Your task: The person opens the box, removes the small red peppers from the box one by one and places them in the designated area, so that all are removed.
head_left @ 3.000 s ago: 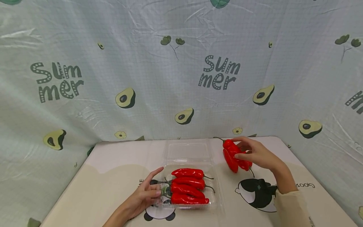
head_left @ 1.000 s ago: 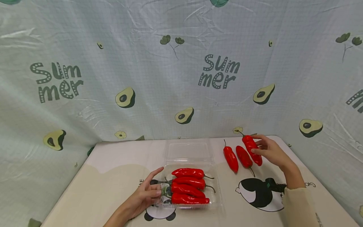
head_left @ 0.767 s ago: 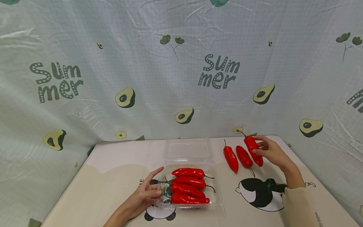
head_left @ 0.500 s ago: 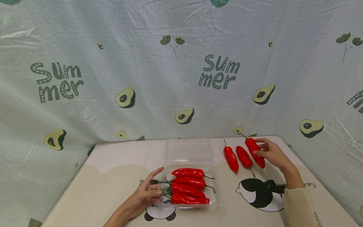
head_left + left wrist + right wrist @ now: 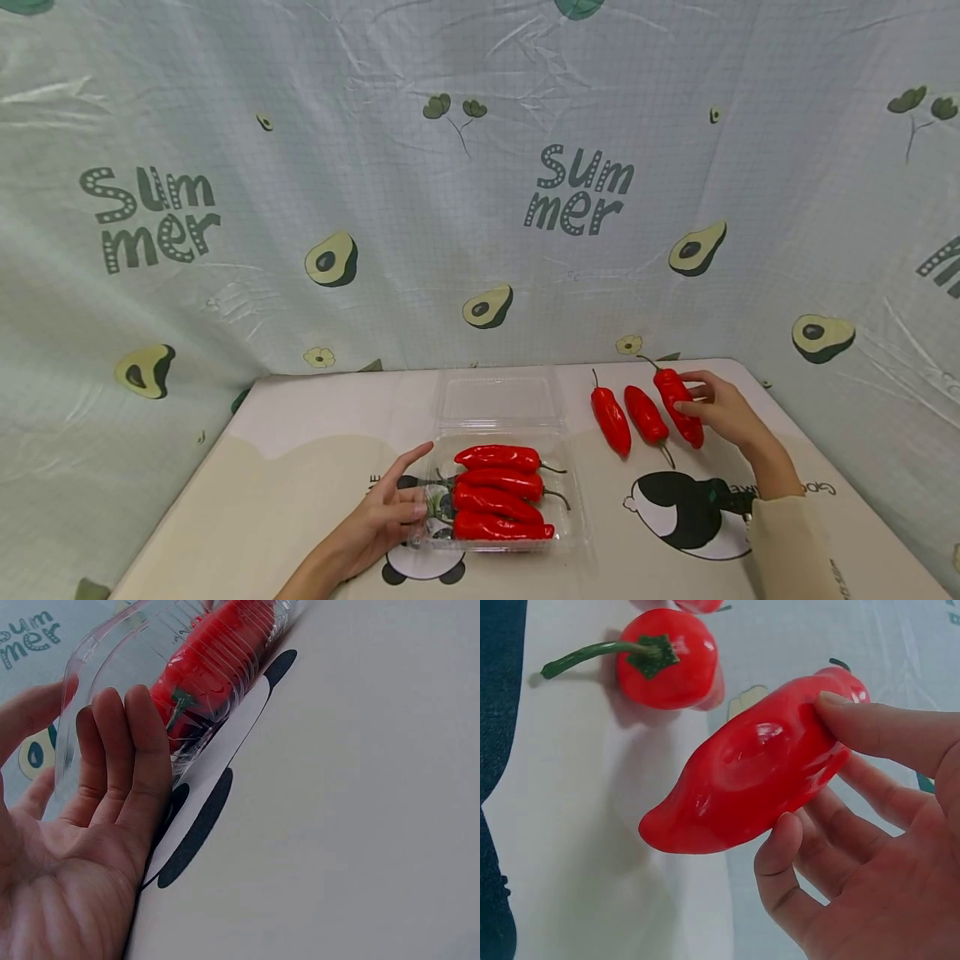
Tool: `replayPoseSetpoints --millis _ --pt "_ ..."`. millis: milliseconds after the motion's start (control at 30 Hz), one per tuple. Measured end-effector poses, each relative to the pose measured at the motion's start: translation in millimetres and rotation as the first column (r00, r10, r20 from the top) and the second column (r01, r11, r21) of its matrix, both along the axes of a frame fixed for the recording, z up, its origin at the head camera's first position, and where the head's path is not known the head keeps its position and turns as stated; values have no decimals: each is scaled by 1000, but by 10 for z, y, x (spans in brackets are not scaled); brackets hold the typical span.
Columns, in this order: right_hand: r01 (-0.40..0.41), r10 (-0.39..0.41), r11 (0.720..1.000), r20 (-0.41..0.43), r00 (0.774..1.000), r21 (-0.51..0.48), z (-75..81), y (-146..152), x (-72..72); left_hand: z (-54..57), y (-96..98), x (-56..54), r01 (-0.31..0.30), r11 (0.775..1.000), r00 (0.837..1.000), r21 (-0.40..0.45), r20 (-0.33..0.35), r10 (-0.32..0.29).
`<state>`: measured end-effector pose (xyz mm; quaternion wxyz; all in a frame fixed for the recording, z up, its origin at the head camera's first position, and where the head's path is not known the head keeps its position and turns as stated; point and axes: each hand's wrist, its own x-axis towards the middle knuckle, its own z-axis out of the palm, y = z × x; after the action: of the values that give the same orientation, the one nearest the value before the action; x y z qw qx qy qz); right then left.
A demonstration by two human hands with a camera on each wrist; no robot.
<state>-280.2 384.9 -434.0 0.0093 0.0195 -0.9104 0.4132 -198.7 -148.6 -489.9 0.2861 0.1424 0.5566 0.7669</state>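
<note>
A clear plastic clamshell box point(image 5: 573, 508) stands with its lid tipped back and several glossy red peppers point(image 5: 498, 502) lying crosswise inside. My left hand point(image 5: 375, 517) rests against the box's left side, fingers along its wall; in the left wrist view the fingertips point(image 5: 139, 697) touch the ribbed plastic. Farther right, my right hand point(image 5: 723, 408) pinches a red pepper point(image 5: 678, 408) between thumb and fingers. The right wrist view shows this pepper point(image 5: 735, 780) tilted, its tip over the tabletop. Two more red peppers point(image 5: 611, 422) point(image 5: 646, 414) lie to its left.
The flat lid point(image 5: 497, 400) reaches toward the back edge of the pale printed table point(image 5: 300, 467). Behind the table hangs a curtain point(image 5: 420, 208) with avocado prints. A printed dog figure point(image 5: 682, 512) marks the tabletop near my right forearm.
My right hand has carried a pepper rightward, away from the other two, then drawn it slightly right and toward me in the last second. The left hand and box stay put.
</note>
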Motion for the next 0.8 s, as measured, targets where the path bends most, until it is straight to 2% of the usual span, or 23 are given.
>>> replayPoseSetpoints --millis 267,800 --pt "22 -21 999 43 999 -24 -38 14 -12 8 -5 -2 -10 1000 1000 -9 21 10" --pt "56 -50 994 77 996 -89 -127 14 -34 8 -8 -4 -9 1000 1000 0 8 9"
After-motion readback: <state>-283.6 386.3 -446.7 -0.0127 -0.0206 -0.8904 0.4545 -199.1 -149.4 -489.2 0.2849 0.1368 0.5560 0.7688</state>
